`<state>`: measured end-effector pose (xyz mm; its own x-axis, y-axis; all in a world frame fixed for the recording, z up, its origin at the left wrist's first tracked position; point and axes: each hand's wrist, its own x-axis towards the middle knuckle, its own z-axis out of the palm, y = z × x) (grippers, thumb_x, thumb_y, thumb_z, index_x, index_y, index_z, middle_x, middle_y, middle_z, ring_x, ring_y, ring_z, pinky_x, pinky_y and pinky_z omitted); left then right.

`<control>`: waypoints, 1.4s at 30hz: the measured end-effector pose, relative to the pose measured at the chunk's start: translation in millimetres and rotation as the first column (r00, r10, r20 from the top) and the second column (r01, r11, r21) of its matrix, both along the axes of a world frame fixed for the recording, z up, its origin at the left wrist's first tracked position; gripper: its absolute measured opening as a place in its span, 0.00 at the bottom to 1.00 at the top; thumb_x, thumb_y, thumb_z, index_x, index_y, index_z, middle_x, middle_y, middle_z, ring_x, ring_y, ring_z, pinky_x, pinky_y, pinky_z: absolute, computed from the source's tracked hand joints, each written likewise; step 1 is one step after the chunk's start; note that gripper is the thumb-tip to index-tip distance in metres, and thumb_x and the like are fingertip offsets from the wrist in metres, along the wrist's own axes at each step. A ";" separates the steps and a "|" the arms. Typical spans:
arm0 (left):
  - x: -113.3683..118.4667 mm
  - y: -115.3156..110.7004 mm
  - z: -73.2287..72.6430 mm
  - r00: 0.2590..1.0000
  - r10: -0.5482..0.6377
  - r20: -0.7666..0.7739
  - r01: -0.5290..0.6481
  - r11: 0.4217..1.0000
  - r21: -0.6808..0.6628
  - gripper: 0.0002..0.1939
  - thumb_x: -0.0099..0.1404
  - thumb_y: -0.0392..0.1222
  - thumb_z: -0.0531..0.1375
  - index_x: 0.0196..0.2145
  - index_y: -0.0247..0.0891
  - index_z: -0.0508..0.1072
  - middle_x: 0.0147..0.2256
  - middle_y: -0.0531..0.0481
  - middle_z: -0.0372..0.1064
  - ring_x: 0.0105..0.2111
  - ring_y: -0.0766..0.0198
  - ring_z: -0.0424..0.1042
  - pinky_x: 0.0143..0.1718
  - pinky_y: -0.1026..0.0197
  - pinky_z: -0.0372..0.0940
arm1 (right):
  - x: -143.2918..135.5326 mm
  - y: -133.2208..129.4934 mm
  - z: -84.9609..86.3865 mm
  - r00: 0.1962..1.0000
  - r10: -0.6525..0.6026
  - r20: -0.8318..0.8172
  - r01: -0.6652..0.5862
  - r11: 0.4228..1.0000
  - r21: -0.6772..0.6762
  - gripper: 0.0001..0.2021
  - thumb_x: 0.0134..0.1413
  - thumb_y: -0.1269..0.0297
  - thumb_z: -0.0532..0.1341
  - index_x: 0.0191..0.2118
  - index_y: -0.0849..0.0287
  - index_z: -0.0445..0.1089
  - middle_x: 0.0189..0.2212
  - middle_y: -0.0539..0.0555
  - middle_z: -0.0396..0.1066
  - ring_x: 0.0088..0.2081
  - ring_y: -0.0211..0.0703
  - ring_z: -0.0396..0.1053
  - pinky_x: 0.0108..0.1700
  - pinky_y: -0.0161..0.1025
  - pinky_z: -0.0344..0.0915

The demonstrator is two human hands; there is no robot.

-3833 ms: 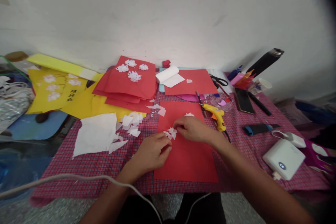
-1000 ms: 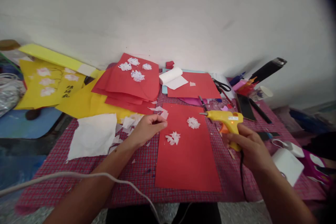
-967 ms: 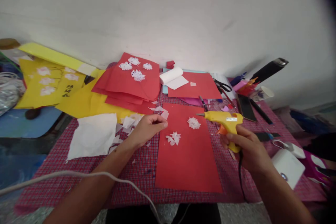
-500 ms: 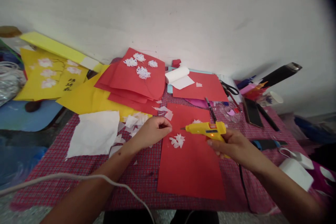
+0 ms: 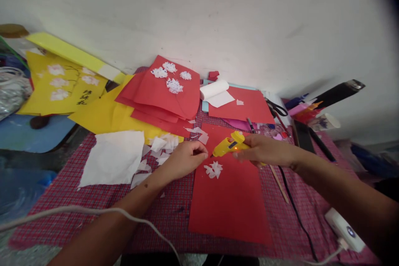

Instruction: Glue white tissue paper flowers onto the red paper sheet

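Observation:
My right hand [image 5: 262,149] is wrapped round a yellow hot glue gun [image 5: 229,144], its small light glowing orange. The gun's nozzle points down and left, close to the fingertips of my left hand [image 5: 188,158]. Those fingers are pinched together; whatever they hold, if anything, is too small to make out. Just below the nozzle, a cluster of white paper petals [image 5: 213,169] lies on a sheet of red paper [image 5: 229,208]. Torn white paper scraps [image 5: 163,143] are scattered left of the sheet, partly behind my left hand.
A white tissue sheet [image 5: 112,158] lies at left on the checked tablecloth [image 5: 168,216]. Behind are red sheets bearing white flowers [image 5: 174,86], a white paper roll [image 5: 215,90] and scissors [image 5: 277,107]. A black cord [image 5: 296,212] runs at right; a white cable [image 5: 124,212] crosses in front.
My right hand has brought the glue gun left and tilted its nozzle down toward my left fingertips. My left hand stays pinched in nearly the same place. A wooden stick now shows at right.

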<state>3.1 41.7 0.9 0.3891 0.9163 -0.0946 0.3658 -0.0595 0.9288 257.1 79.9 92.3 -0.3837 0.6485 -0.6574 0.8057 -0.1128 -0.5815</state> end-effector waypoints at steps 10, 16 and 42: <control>0.5 0.3 -2.3 1.000 -0.003 -0.002 0.003 1.000 0.006 0.08 0.61 0.38 0.57 0.32 0.38 0.77 0.32 0.50 0.76 0.32 0.63 0.72 0.32 0.63 0.62 | -5.2 2.5 -2.5 0.999 0.033 0.037 -0.031 0.998 -0.048 0.20 0.54 0.45 0.63 0.29 0.60 0.69 0.21 0.49 0.67 0.20 0.35 0.60 0.22 0.33 0.54; 0.7 0.1 1.1 1.000 -0.006 -0.011 0.006 1.000 -0.005 0.08 0.61 0.37 0.56 0.32 0.38 0.77 0.32 0.51 0.76 0.32 0.63 0.72 0.33 0.63 0.62 | -4.6 1.7 -2.5 0.997 0.046 0.057 -0.043 0.998 -0.048 0.20 0.54 0.46 0.64 0.26 0.59 0.68 0.19 0.48 0.65 0.19 0.36 0.60 0.22 0.34 0.54; 2.3 2.6 -2.5 0.994 -0.059 -0.089 0.068 0.992 0.102 0.12 0.66 0.35 0.55 0.37 0.41 0.80 0.40 0.48 0.79 0.40 0.60 0.75 0.43 0.59 0.65 | -2.5 -5.8 -8.3 0.972 0.146 0.185 -0.168 0.979 0.112 0.19 0.59 0.49 0.59 0.25 0.58 0.66 0.19 0.49 0.63 0.20 0.36 0.56 0.22 0.36 0.48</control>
